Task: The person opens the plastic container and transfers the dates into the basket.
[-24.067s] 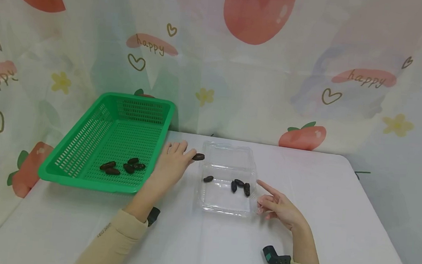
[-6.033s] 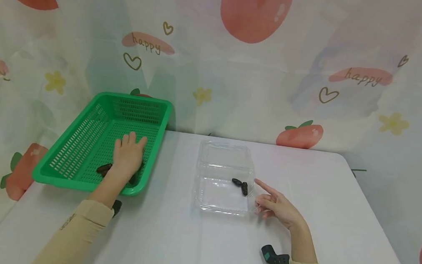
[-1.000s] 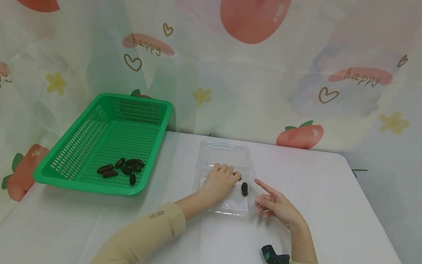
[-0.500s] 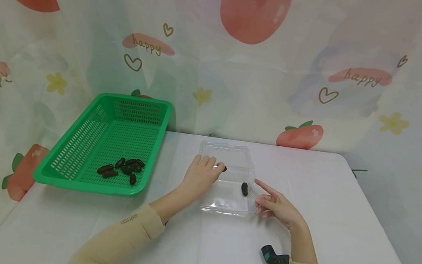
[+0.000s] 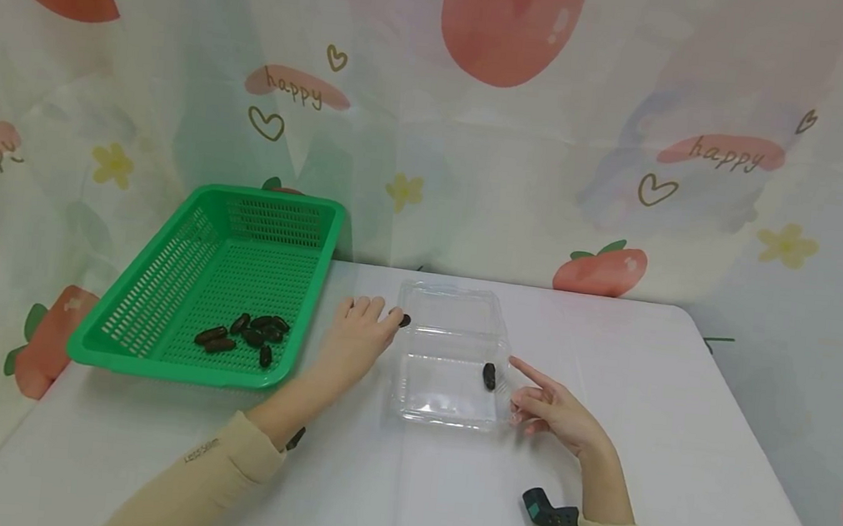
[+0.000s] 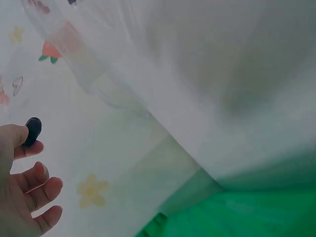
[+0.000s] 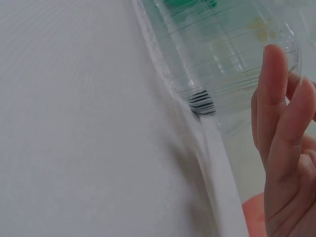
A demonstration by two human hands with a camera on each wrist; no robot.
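My left hand (image 5: pixel 358 341) pinches a dark, oval date (image 6: pixel 33 131) between thumb and index finger; its other fingers are loosely bent. It hovers between the green basket (image 5: pixel 179 365) and the open clear plastic clamshell box (image 5: pixel 440 394). One date (image 5: pixel 489 376) lies in the box near its right side. My right hand (image 5: pixel 562 417) is at the box's right edge, index finger extended alongside it. In the right wrist view the fingers (image 7: pixel 274 89) overlap the box's ribbed side. Several dates (image 5: pixel 253 337) are grouped in the basket's near right part.
The white table (image 5: pixel 401 495) carries the basket at left and the box in the middle, lid folded back. Behind rises a printed curtain (image 5: pixel 474 176). A dark wrist device (image 5: pixel 549 511) sits beside the right forearm.
Over the longer span, dates in the box dwindled while the basket's group grew. In the last second my left hand carried a date from the box leftward. My right hand stayed still.
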